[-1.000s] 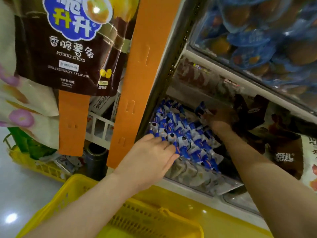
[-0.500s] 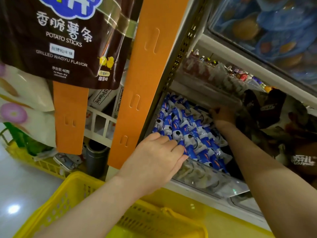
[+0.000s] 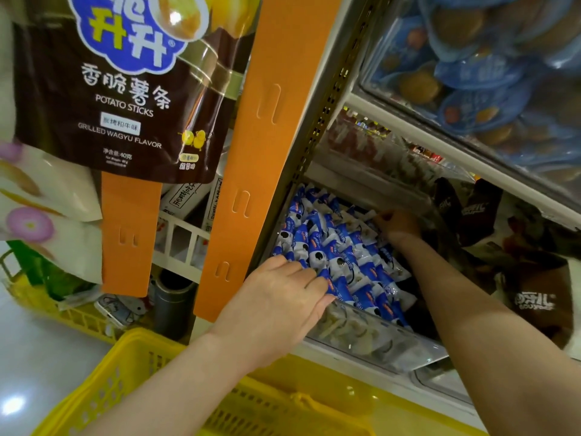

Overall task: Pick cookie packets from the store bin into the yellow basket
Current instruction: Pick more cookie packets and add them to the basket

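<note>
Position change: slight. Both hands stay in the bin where they were half a second ago, and the view has tipped so more of the hanging bag's logo shows.

Item 1: cookie packets (image 3: 333, 247). Small pillow-shaped sachets in glossy blue-and-white film with crimped ends. They lie overlapped in slanted rows inside the store bin (image 3: 371, 341), and none can be seen in the basket.

Item 2: store bin. Its front wall is clear hard plastic, sloped, probably so that stock slides forward and can be seen.

Item 3: left hand (image 3: 283, 306). The grip is not closed. The fingers lie nearly straight across the front packets and press on them, seemingly to gather or steady the slippery film.

Item 4: right hand (image 3: 398, 226). It is at the back of the bin in shadow with the fingers bent among the packets. Whether the grip has closed on one cannot be told.

Item 5: yellow basket (image 3: 125, 372). Rigid perforated plastic, set just below the bin, likely to keep the transfer short.

Item 6: potato-stick bag (image 3: 119, 99). Shiny brown foil, hanging beside an orange strip (image 3: 273, 127).
</note>
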The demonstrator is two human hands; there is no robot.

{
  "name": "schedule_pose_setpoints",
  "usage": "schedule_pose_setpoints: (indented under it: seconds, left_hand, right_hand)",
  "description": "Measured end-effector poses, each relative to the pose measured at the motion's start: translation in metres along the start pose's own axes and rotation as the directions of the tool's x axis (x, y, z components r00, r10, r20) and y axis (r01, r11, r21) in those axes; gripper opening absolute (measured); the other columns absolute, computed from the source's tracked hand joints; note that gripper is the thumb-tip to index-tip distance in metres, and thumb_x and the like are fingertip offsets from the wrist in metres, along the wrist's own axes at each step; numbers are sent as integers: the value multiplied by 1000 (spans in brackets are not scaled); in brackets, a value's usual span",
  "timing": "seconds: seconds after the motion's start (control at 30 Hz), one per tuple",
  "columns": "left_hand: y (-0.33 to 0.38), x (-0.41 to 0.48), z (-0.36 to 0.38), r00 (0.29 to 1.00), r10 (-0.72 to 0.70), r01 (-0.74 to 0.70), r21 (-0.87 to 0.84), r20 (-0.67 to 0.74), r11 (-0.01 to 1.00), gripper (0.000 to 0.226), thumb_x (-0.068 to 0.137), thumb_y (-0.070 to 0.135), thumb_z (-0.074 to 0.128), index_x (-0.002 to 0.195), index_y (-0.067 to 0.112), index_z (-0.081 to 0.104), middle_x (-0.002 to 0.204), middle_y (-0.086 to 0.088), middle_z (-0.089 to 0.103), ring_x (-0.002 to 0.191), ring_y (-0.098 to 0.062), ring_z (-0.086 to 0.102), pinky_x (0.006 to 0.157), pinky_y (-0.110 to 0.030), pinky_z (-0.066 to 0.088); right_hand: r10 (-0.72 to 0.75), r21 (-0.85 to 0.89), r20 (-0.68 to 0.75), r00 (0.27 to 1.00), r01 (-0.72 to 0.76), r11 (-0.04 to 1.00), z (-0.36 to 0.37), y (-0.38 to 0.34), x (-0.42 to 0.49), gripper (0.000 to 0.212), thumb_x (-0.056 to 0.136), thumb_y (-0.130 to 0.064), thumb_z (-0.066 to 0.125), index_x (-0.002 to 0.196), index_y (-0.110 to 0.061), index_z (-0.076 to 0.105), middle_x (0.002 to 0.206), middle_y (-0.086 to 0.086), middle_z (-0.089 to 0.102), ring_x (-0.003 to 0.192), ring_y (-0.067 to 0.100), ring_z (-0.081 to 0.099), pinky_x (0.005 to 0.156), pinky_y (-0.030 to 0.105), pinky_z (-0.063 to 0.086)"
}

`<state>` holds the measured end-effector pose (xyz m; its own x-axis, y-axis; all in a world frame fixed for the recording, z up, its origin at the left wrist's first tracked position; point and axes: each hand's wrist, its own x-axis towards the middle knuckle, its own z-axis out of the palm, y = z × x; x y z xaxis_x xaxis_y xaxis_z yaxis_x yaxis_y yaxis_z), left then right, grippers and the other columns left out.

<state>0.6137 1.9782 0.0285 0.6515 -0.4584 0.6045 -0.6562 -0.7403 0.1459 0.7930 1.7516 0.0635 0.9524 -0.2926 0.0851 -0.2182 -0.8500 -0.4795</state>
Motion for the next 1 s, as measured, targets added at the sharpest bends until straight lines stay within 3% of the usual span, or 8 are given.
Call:
schedule_pose_setpoints:
  seconds: [0.1, 0.2, 0.4, 0.47, 0.6, 0.73, 0.83, 1.0]
  left_hand:
    - [1, 0, -1, 1000, -9, 9, 1, 26, 1000, 43, 95, 34, 27, 85, 23, 68, 72, 10, 66, 64, -8, 59, 68, -25, 48]
    - [3, -1, -6, 998, -30, 30, 3, 63, 1000, 46, 96, 35, 22, 91, 23, 66, 78, 9, 67, 71, -9, 60, 73, -28, 47]
    - [22, -3, -19, 953, -300, 296, -361, 47, 884, 30, 97, 30, 39, 126, 26, 44, 123, 12, 49, 112, 1, 38, 91, -12, 24]
    - [32, -4, -25, 905, -426, 360, -513, -11, 779, 32, 94, 29, 45, 126, 28, 41, 119, 13, 47, 107, 3, 44, 88, -13, 33]
    - [49, -3, -35, 750, -643, 449, -834, 155, 322, 35, 89, 32, 56, 120, 27, 40, 111, 11, 52, 84, 10, 55, 65, -4, 44]
    - [57, -12, -35, 699, -624, 493, -868, 349, 67, 34, 92, 26, 53, 125, 20, 48, 110, 1, 63, 90, -3, 62, 75, -26, 55]
    - [56, -19, -36, 710, -614, 510, -853, 345, 111, 27, 92, 29, 52, 119, 31, 53, 108, 11, 63, 93, 3, 60, 75, -13, 49]
    - [54, -20, -36, 752, -597, 483, -850, 278, 212, 29, 90, 23, 56, 119, 26, 57, 110, 10, 64, 98, 2, 59, 84, -16, 49]
  right_hand:
    - [-8, 207, -200, 980, 50, 977, -6, -9, -10, 18, 97, -21, 44, 89, -13, 58, 106, 15, 61, 96, 29, 61, 84, 38, 51]
    - [-123, 192, -346, 930, 199, 961, -21, -26, -31, 25, 97, -23, 44, 110, -7, 58, 113, 16, 61, 103, 28, 58, 80, 29, 45]
    - [-354, 284, -358, 864, 462, 840, -39, -44, -120, 14, 94, -18, 51, 96, -9, 62, 75, -6, 59, 60, -10, 55, 51, 3, 40]
    - [-340, 428, -308, 888, 449, 785, -42, -45, -153, 9, 93, -20, 53, 88, -17, 60, 76, -7, 62, 65, -3, 58, 54, 7, 44]
    - [-367, 588, -186, 912, 402, 701, -42, -40, -205, 16, 93, -19, 54, 79, -26, 57, 77, -5, 67, 69, 4, 63, 57, 20, 50]
    - [-364, 734, -38, 931, 273, 622, -37, -28, -233, 12, 94, -18, 52, 87, -23, 60, 76, -8, 68, 66, 0, 62, 54, 15, 49]
    - [-411, 759, -52, 910, 303, 576, -35, -18, -243, 10, 93, -14, 51, 93, -17, 60, 87, -6, 68, 78, 6, 66, 64, 17, 53]
    - [-455, 787, -50, 889, 316, 530, -36, -10, -248, 17, 91, -7, 52, 100, -20, 59, 92, -15, 68, 85, 5, 67, 70, 18, 54]
